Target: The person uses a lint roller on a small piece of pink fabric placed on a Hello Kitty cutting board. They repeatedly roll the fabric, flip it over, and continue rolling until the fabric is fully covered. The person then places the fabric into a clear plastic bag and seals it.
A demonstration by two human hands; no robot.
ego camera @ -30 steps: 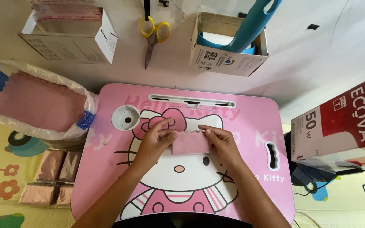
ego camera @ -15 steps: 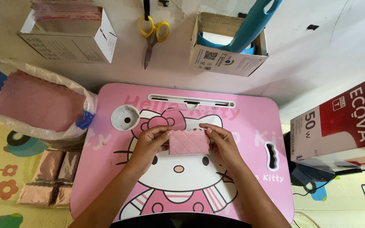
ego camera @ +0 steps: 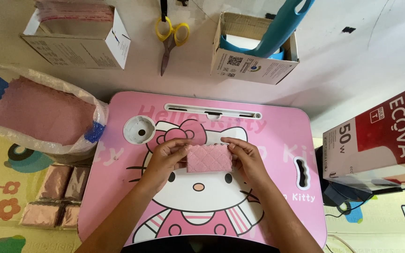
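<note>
A small pink quilted cloth (ego camera: 209, 159), folded into a rectangle, lies on the pink cartoon-cat lap table (ego camera: 282, 140) near its middle. My left hand (ego camera: 167, 159) grips the cloth's left edge and my right hand (ego camera: 245, 158) grips its right edge. Both thumbs rest on top of the fabric. The cloth lies flat between the two hands.
A plastic bag of pink cloths (ego camera: 38, 115) sits to the left, with wrapped pink packs (ego camera: 55, 197) on the mat below it. Yellow-handled scissors (ego camera: 169, 37), two open cardboard boxes (ego camera: 78, 35) (ego camera: 254, 49) and a red-and-white box (ego camera: 380, 136) surround the table.
The hands have pressed the cloth into a tidier, flatter rectangle and shifted slightly; the cloth now shows its quilted face squarely between them.
</note>
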